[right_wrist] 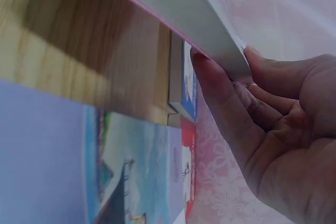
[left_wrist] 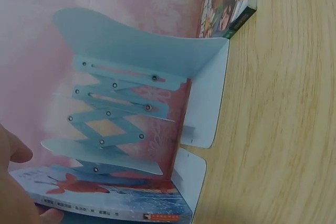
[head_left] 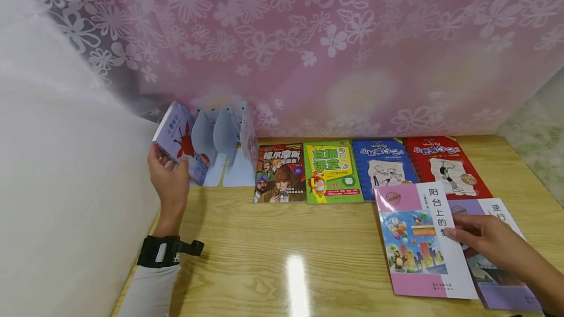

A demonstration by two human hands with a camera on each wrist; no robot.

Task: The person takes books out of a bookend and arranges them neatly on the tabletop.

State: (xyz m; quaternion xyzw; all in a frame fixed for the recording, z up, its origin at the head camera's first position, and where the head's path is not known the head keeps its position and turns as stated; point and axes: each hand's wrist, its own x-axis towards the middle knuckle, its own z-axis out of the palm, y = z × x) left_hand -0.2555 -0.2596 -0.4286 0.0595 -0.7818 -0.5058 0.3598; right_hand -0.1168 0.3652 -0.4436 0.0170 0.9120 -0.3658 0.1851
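Observation:
My left hand (head_left: 169,180) grips a pale blue picture book (head_left: 176,136) with a red crayfish on its cover. The book leans at the left end of a light blue folding bookend (head_left: 233,165); in the left wrist view its lower edge is by the bookend's base plate (left_wrist: 189,182). With thumb and fingers my right hand (head_left: 489,238) pinches the right edge of a pink and white book (head_left: 414,243), which is held up off the table. This book overlaps a purple book (head_left: 506,278) lying beneath my right hand.
Along the back of the wooden table (head_left: 246,253) lie a detective book (head_left: 279,175), a green and yellow book (head_left: 332,172), a blue book (head_left: 381,160) and a red book (head_left: 445,165). A pink floral cloth (head_left: 282,62) rises behind them; a white wall (head_left: 66,185) stands at left.

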